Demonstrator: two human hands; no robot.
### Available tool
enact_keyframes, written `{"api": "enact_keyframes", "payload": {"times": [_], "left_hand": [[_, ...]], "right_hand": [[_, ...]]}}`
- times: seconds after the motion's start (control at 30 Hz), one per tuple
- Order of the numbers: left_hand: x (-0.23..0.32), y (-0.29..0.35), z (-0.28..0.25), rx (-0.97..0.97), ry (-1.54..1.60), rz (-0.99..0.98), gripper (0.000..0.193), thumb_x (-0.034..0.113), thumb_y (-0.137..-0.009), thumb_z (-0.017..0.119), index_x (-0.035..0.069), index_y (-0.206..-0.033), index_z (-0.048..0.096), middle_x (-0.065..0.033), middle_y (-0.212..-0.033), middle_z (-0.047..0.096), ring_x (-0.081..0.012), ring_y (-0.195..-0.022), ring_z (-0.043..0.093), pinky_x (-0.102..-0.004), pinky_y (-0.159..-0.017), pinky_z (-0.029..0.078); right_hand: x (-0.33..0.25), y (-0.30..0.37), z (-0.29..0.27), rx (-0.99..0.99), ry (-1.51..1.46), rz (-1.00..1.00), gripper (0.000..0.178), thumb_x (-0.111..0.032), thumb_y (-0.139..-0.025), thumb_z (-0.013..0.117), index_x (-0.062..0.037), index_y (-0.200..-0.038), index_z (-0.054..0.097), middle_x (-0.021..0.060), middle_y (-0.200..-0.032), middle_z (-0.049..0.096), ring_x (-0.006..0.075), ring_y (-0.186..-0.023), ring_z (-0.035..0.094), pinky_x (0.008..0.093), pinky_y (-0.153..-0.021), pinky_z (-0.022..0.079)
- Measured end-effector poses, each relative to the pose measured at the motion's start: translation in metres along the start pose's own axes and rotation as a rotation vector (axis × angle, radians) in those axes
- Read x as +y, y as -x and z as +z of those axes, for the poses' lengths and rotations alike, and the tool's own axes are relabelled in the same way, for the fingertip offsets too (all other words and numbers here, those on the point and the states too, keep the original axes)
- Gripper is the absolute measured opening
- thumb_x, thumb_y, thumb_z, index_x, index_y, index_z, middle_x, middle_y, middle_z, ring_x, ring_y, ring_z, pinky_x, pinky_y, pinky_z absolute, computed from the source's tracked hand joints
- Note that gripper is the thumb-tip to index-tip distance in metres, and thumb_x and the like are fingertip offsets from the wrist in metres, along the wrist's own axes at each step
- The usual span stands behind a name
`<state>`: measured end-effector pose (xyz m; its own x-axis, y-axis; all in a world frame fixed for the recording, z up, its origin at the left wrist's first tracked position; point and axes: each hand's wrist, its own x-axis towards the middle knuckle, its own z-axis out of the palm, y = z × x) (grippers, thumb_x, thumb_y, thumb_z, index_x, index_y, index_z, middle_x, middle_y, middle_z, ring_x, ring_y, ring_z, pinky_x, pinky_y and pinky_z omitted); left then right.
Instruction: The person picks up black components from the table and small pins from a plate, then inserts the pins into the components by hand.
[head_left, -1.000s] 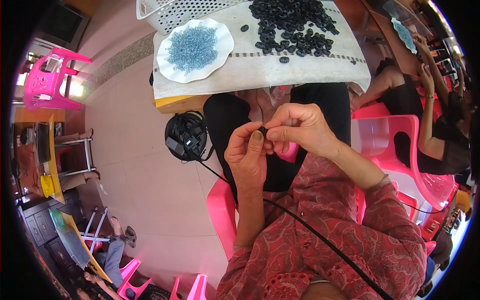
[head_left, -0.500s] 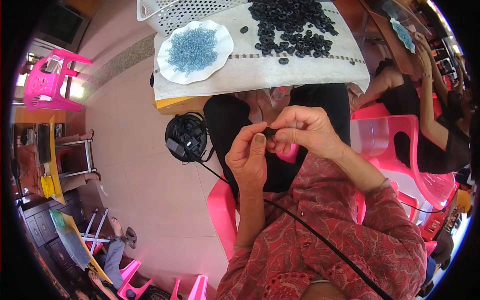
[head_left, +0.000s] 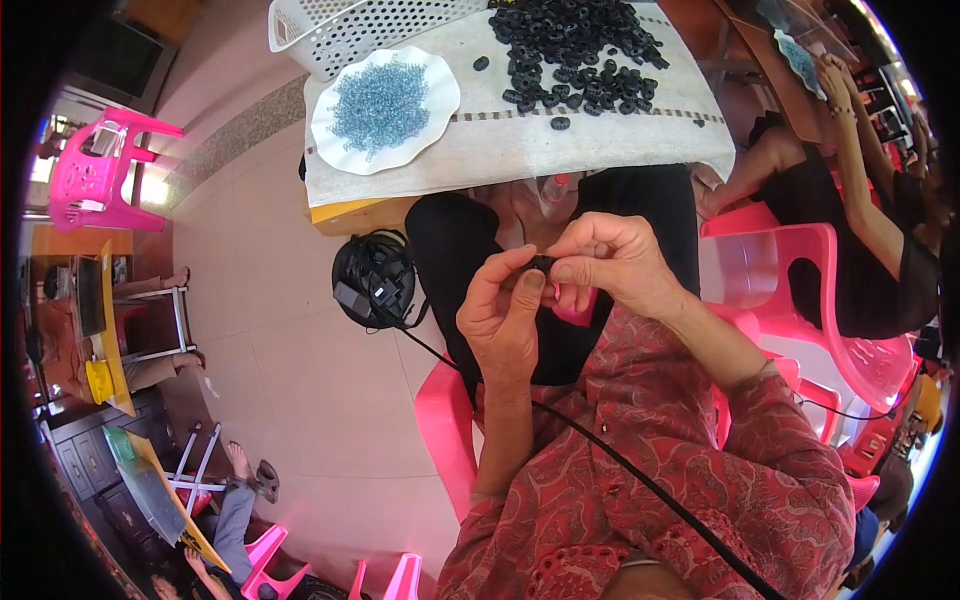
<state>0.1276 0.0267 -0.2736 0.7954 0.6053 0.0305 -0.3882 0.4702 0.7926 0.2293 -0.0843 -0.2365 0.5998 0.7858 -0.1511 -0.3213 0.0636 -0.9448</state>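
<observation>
Above my lap, both hands meet around one small black oval part (head_left: 541, 264), like those heaped on the table. My left hand (head_left: 503, 308) pinches it between thumb and forefinger. From the other side my right hand (head_left: 622, 262) pinches it too, its remaining fingers curled below. The fingertips cover most of the part, and I cannot make out whether a spring is in it. On the cloth-covered table, a wavy white plate (head_left: 334, 144) holds many small pale-blue coil springs (head_left: 380, 104). Right of it lies a pile of black oval parts (head_left: 575, 50), with a few strays.
A white perforated basket (head_left: 372, 36) stands behind the plate. On the floor to the left, a black bag (head_left: 374, 280) has a cable (head_left: 640, 484) running to me across my front. Pink chairs (head_left: 800, 262) and a co-worker's arm (head_left: 858, 170) are at the right.
Both hands keep their pinch on the black part. My left hand has shifted slightly right, its thumb tilting. The table appears slightly farther left in view.
</observation>
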Motion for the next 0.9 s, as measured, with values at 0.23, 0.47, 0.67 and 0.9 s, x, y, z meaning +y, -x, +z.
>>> {"api": "enact_keyframes", "payload": {"times": [0.23, 0.47, 0.67, 0.9], "left_hand": [[-0.001, -0.003, -0.006, 0.001, 0.146, -0.081, 0.021, 0.008, -0.091, 0.057, -0.003, -0.109, 0.058, -0.0046, -0.082, 0.06, -0.0104, -0.069, 0.056, -0.022, -0.06, 0.046], [0.001, -0.004, -0.006, 0.012, 0.161, -0.125, 0.022, 0.018, -0.095, 0.052, -0.002, -0.102, 0.058, -0.0045, -0.076, 0.059, -0.0099, -0.064, 0.054, -0.0218, -0.056, 0.043], [0.001, -0.005, -0.005, 0.077, 0.124, -0.135, 0.022, 0.019, -0.095, 0.052, -0.001, -0.1, 0.059, -0.0047, -0.074, 0.059, -0.0097, -0.059, 0.052, -0.022, -0.052, 0.042], [0.0, -0.004, -0.006, 0.088, 0.114, -0.141, 0.021, 0.018, -0.095, 0.052, -0.001, -0.098, 0.059, -0.0038, -0.071, 0.058, -0.0087, -0.058, 0.052, -0.0211, -0.051, 0.04]], "right_hand": [[-0.002, 0.001, 0.006, -0.026, -0.024, -0.019, 0.012, -0.002, -0.088, 0.06, 0.0017, -0.099, 0.06, 0.0081, -0.078, 0.066, 0.0106, -0.067, 0.064, 0.0214, -0.057, 0.052], [-0.002, 0.002, 0.009, -0.002, 0.073, 0.002, 0.012, -0.004, -0.089, 0.059, 0.0006, -0.1, 0.06, 0.0064, -0.08, 0.066, 0.0085, -0.069, 0.063, 0.0202, -0.059, 0.051], [0.002, 0.0, 0.011, 0.01, 0.131, -0.064, 0.01, -0.003, -0.088, 0.06, 0.0002, -0.097, 0.06, 0.0049, -0.079, 0.064, 0.0069, -0.069, 0.061, 0.0192, -0.056, 0.048], [0.004, -0.001, 0.013, 0.006, 0.185, -0.182, 0.007, 0.0, -0.087, 0.059, 0.0011, -0.093, 0.06, 0.0049, -0.079, 0.063, 0.0063, -0.067, 0.059, 0.0193, -0.055, 0.046]]}}
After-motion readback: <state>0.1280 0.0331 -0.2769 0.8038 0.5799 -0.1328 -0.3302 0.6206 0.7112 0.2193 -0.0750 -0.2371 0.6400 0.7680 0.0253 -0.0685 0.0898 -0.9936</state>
